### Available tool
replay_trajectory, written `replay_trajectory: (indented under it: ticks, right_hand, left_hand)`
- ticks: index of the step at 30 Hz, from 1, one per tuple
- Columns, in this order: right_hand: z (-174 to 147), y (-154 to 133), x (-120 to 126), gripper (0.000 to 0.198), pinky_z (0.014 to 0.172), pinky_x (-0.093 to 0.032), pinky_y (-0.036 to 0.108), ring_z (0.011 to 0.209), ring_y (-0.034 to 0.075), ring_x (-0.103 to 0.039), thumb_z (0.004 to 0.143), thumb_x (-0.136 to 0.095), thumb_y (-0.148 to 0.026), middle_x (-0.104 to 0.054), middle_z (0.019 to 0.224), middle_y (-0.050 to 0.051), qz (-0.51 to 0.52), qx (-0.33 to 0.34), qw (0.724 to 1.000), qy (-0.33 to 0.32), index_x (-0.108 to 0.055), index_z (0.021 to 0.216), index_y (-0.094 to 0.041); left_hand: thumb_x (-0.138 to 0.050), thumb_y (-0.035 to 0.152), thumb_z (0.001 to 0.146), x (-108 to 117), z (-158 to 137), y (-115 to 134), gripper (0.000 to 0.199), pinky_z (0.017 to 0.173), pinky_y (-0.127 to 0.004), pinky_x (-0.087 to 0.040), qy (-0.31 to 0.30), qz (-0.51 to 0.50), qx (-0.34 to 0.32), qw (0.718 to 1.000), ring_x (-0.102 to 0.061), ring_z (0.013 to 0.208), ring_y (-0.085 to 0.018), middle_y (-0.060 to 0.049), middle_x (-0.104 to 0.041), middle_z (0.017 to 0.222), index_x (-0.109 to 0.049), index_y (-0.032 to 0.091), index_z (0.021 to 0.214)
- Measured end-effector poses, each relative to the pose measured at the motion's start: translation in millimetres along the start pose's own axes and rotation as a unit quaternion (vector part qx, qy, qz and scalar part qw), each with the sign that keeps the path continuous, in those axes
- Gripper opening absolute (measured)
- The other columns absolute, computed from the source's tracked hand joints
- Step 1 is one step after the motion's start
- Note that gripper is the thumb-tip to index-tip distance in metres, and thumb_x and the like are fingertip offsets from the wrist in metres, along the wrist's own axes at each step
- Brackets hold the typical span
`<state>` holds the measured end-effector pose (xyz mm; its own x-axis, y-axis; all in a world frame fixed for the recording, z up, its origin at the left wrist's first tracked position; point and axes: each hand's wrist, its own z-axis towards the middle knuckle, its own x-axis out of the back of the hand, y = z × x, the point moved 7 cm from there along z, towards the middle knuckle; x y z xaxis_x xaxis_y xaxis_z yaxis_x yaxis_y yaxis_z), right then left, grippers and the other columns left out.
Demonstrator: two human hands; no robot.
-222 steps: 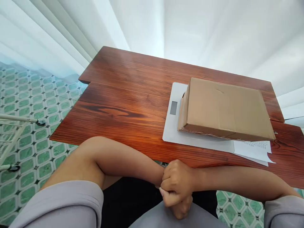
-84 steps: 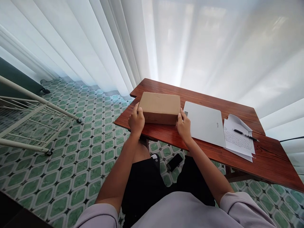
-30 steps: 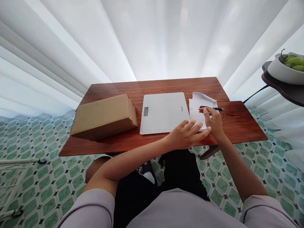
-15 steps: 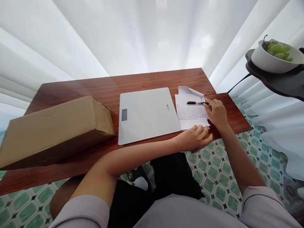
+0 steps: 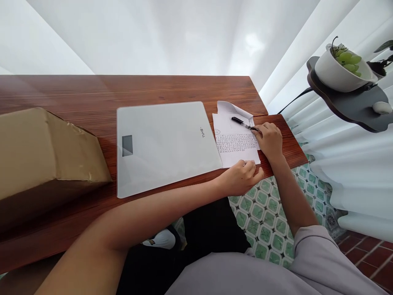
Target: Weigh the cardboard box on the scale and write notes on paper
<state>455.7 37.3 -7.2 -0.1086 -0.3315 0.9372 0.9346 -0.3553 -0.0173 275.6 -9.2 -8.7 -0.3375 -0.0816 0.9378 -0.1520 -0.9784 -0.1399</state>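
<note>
A black-and-clear pen (image 5: 241, 121) lies slantwise over sheets of paper (image 5: 235, 157) covered with small handwritten or printed characters. My right hand (image 5: 270, 139) pinches the pen's right end between thumb and fingers, at the right edge of the sheets. My left hand (image 5: 241, 178) is at the lower edge of the paper, fingers loosely bent and thumb apart, with nothing visible in it. The top sheet's upper corner curls over. Left of the paper, touching or just overlapping its edge, lies a flat white scale (image 5: 166, 147) with a grey display.
A brown cardboard box (image 5: 24, 147) stands on the left of the dark red wooden table (image 5: 172, 88). To the right, a grey shelf (image 5: 353, 104) bears a white bowl (image 5: 334, 73) of green grapes. White curtains hang behind and at the right.
The view has shifted, so the box and scale sit farther left and look larger. The pen has turned from nearly level to slanting, still at my right fingers. My left fingers have curled slightly.
</note>
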Motion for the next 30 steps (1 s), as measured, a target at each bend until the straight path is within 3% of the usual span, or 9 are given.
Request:
replay_trajectory:
  ticks: [5, 9, 12, 17, 19, 23, 25, 28, 30]
  right_hand:
    - [-1, -3, 0, 0.032, 0.086, -0.040, 0.041, 0.100, 0.030, -0.056, 0.103, -0.045, -0.039, -0.068, 0.101, 0.011, -0.045, -0.001, 0.999, 0.008, -0.070, 0.109, -0.019]
    - [-2, 2, 7, 0.033, 0.088, -0.042, 0.043, 0.099, 0.030, -0.058, 0.104, -0.040, -0.041, -0.067, 0.102, 0.013, -0.043, -0.033, 0.997, 0.055, -0.063, 0.106, -0.017]
    - [-8, 3, 20, 0.026, 0.083, -0.047, 0.040, 0.088, 0.025, -0.060, 0.103, -0.044, -0.041, -0.066, 0.088, 0.009, 0.010, -0.032, 0.992, 0.120, -0.058, 0.101, -0.018]
    - [-24, 3, 37, 0.023, 0.062, -0.045, 0.031, 0.059, 0.016, -0.054, 0.091, -0.058, -0.037, -0.053, 0.065, -0.001, 0.175, -0.070, 0.962, 0.198, -0.043, 0.078, -0.024]
    - [-28, 2, 33, 0.025, 0.055, -0.044, 0.029, 0.051, 0.015, -0.053, 0.091, -0.055, -0.037, -0.052, 0.059, -0.004, 0.269, -0.093, 0.943, 0.173, -0.039, 0.076, -0.025]
    - [-30, -5, 13, 0.023, 0.045, -0.045, 0.026, 0.043, 0.015, -0.056, 0.092, -0.053, -0.047, -0.061, 0.054, -0.005, 0.458, -0.121, 0.880, 0.029, -0.049, 0.089, -0.025]
    - [-32, -7, 6, 0.031, 0.040, -0.042, 0.026, 0.039, 0.014, -0.053, 0.090, -0.057, -0.055, -0.061, 0.052, -0.004, 0.510, -0.136, 0.849, -0.024, -0.055, 0.083, -0.024]
    - [-33, -10, 4, 0.043, 0.036, -0.035, 0.026, 0.033, 0.011, -0.043, 0.086, -0.064, -0.057, -0.054, 0.045, -0.004, 0.504, -0.134, 0.852, -0.047, -0.049, 0.063, -0.024]
    - [-33, -14, 3, 0.044, 0.036, -0.035, 0.027, 0.033, 0.011, -0.042, 0.085, -0.068, -0.054, -0.052, 0.043, -0.005, 0.490, -0.122, 0.861, -0.062, -0.046, 0.060, -0.024]
  left_hand:
    - [-0.032, 0.022, 0.101, -3, -1, -1, 0.047, 0.070, -0.036, -0.041, -0.001, -0.022, -0.001, 1.000, -0.057, 0.099, -0.027, -0.025, -0.064, 0.120, -0.052, -0.003, 0.134]
    - [-0.033, 0.023, 0.101, -5, 0, -2, 0.041, 0.069, -0.037, -0.040, -0.032, -0.032, -0.010, 0.999, -0.056, 0.098, -0.027, -0.023, -0.063, 0.121, -0.063, 0.001, 0.119]
    - [-0.035, 0.024, 0.100, -5, 1, -4, 0.037, 0.070, -0.037, -0.039, -0.042, -0.039, -0.010, 0.998, -0.055, 0.098, -0.028, -0.023, -0.063, 0.119, -0.066, 0.005, 0.107]
    - [-0.038, 0.026, 0.100, -4, 2, -5, 0.036, 0.075, -0.039, -0.040, -0.031, -0.052, -0.003, 0.998, -0.055, 0.101, -0.029, -0.022, -0.063, 0.118, -0.065, 0.004, 0.109]
    - [-0.039, 0.027, 0.099, -4, 2, -6, 0.037, 0.079, -0.040, -0.041, -0.029, -0.055, 0.006, 0.998, -0.055, 0.103, -0.030, -0.023, -0.062, 0.119, -0.065, 0.004, 0.111]
    - [-0.040, 0.028, 0.099, -5, 1, -7, 0.039, 0.083, -0.042, -0.043, -0.036, -0.062, 0.017, 0.997, -0.057, 0.104, -0.031, -0.023, -0.062, 0.122, -0.065, 0.004, 0.116]
    - [-0.038, 0.028, 0.099, -5, 1, -7, 0.041, 0.086, -0.043, -0.044, -0.040, -0.064, 0.018, 0.997, -0.057, 0.106, -0.032, -0.023, -0.062, 0.124, -0.064, 0.004, 0.119]
    - [-0.037, 0.029, 0.100, -5, 1, -7, 0.044, 0.091, -0.047, -0.045, -0.048, -0.064, 0.022, 0.997, -0.057, 0.110, -0.032, -0.023, -0.061, 0.129, -0.061, 0.002, 0.126]
    - [-0.037, 0.028, 0.100, -5, 1, -7, 0.046, 0.093, -0.048, -0.046, -0.052, -0.064, 0.023, 0.996, -0.057, 0.112, -0.033, -0.023, -0.060, 0.130, -0.060, 0.001, 0.129]
